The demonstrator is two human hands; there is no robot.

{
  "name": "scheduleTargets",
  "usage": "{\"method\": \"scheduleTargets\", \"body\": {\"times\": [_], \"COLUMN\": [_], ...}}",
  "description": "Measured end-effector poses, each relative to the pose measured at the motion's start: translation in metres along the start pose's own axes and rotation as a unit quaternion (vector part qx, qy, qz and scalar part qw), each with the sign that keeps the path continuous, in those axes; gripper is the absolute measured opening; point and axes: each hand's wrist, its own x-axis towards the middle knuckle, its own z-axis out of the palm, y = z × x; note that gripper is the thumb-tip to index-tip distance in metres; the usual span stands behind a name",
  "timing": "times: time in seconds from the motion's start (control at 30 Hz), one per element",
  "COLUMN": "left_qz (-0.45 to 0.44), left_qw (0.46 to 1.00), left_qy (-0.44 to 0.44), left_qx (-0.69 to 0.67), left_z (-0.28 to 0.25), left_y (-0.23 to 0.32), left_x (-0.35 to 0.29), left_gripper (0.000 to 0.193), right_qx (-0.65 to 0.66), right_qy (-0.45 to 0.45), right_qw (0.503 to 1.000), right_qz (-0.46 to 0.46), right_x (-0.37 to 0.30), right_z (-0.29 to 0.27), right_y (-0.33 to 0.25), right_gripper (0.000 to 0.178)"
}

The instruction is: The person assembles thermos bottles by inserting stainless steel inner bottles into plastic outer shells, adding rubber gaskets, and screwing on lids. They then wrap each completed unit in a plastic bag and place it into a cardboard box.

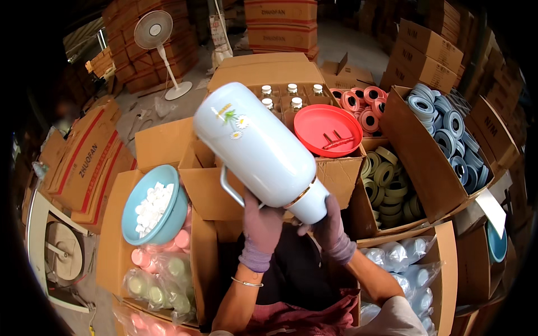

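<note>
A pale blue thermos flask point(258, 145) with a daisy print and a looped side handle is tilted across the middle, its base up to the left and its narrow cap end down to the right. My gloved left hand point(262, 227) grips it from below near the lower end of the handle. My gloved right hand point(330, 228) is closed round the smaller cap end point(309, 206), just past a gold ring. The flask hides part of the open carton point(213, 185) behind it.
A red basin point(336, 120) with dark red sticks sits on the carton, before silver-capped bottles point(292, 88). Left is a blue basin point(175, 221) of white plugs. Cartons at right hold blue rings point(453, 124), green rings point(386, 176) and bagged pale blue parts point(414, 280).
</note>
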Motion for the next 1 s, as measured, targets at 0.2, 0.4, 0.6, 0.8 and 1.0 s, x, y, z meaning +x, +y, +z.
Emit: {"method": "scheduleTargets", "body": {"times": [0.2, 0.4, 0.6, 0.8, 1.0], "left_qz": [0.145, 0.073, 0.074, 0.015, 0.026], "left_qw": [0.834, 0.648, 0.738, 0.802, 0.722], "left_qy": [-0.024, -0.093, -0.136, -0.188, -0.268], "left_qx": [0.531, 0.753, 0.656, 0.566, 0.637], "left_z": [-0.055, -0.140, -0.127, -0.139, -0.133], "left_y": [0.075, 0.095, 0.123, 0.103, 0.107], "left_x": [-0.003, -0.037, -0.049, -0.026, -0.034], "left_gripper": [0.056, 0.030, 0.025, 0.025, 0.024], "right_qx": [-0.606, -0.872, -0.259, -0.421, -0.495], "right_qy": [-0.034, -0.143, -0.117, -0.472, -0.464], "right_qw": [0.749, 0.451, 0.958, 0.674, 0.589], "right_qz": [-0.268, -0.122, -0.031, -0.382, -0.439], "right_x": [0.136, 0.256, 0.159, 0.038, -0.002], "right_z": [-0.062, -0.145, -0.030, 0.008, 0.013], "right_y": [-0.032, -0.047, -0.082, -0.094, -0.086], "right_gripper": [0.024, 0.027, 0.027, 0.018, 0.017]}}
